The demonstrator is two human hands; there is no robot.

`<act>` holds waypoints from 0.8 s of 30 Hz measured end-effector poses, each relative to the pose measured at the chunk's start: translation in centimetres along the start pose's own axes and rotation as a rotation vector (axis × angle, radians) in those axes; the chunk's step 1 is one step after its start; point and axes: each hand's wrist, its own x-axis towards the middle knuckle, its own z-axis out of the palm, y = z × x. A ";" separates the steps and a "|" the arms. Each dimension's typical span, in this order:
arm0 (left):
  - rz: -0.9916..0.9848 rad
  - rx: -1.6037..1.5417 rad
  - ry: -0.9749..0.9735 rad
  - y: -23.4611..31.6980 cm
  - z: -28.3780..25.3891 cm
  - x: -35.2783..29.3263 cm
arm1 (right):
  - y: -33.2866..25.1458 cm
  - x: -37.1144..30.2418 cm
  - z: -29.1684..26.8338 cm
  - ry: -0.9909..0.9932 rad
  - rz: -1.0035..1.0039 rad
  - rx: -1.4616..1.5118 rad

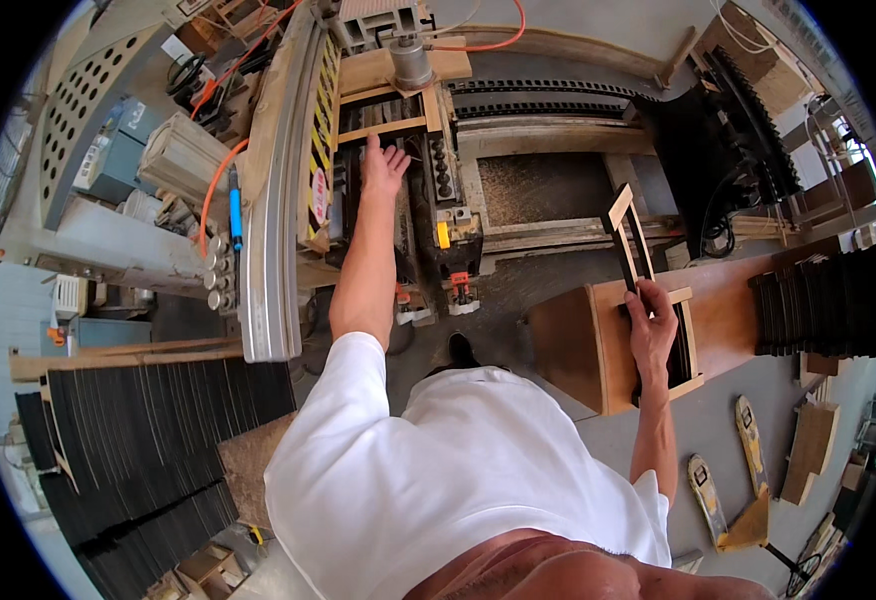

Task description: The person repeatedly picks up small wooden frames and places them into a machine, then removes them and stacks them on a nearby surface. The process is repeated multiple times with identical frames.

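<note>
My left hand [383,170] reaches into the machine on the left, palm partly up and fingers spread. Its fingertips are at the near bar of a pale wooden frame [390,130] lying in the machine; I cannot tell whether they touch. A metal cylinder [412,66] stands above that frame's far right corner. On the right, my right hand [652,318] is closed around a narrow rectangular frame [622,205] with black sides and a pale wooden end, tilted up. Below that hand, another black and pale wood frame [691,335] lies on a brown wooden cabinet [570,350].
Black slats [820,305] are stacked at the cabinet's right end. More black stacks [173,420] stand at lower left. A yellow pallet jack [748,500] is on the floor at lower right. The machine's long metal rail [273,280] runs left of my left arm.
</note>
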 end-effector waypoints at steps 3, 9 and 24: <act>0.015 -0.075 0.030 0.4 1.0 2.3 | -1.3 0.4 1.2 -0.011 0.041 -0.046; -0.005 -0.156 0.011 0.2 0.1 1.7 | -3.9 4.1 6.6 -0.125 -0.178 -0.211; 0.004 -0.308 -0.339 -3.9 -5.7 -11.2 | -8.4 12.1 33.2 -0.687 -1.111 -0.411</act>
